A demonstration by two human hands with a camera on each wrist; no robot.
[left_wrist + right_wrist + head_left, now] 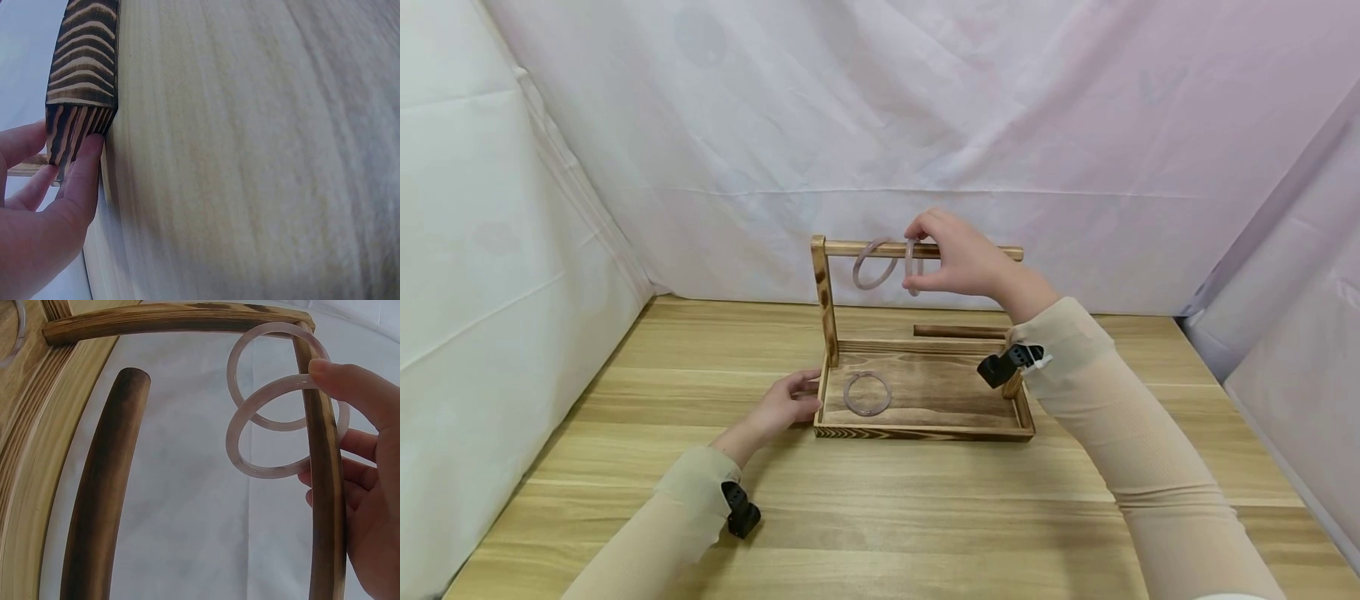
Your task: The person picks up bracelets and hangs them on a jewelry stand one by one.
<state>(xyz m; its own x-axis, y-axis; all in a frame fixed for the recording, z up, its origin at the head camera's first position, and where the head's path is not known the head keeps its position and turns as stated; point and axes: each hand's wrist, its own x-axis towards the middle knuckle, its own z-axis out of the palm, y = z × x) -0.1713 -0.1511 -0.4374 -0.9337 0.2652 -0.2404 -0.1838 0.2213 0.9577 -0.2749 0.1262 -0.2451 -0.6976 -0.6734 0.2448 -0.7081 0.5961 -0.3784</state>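
Note:
My right hand (962,258) pinches a pale lilac bangle (232,440) at the upper rail (951,249) of a wooden stand. That bangle loops around the rail, thumb on one side and fingers on the other. A second bangle (856,275) hangs tilted on the same rail, just to its left. Flat in the stand's tray (925,432) lies a third bangle (867,413), near the left end. My left hand (782,408) touches the tray's outer left end, its fingertips (91,147) against the striped wood.
The stand has a left post (824,300) and a shorter, lower rod (958,331) behind the tray. My right forearm partly covers its right side. The stand sits on a wood-grain table (880,517), with white cloth (775,125) hanging behind and at both sides.

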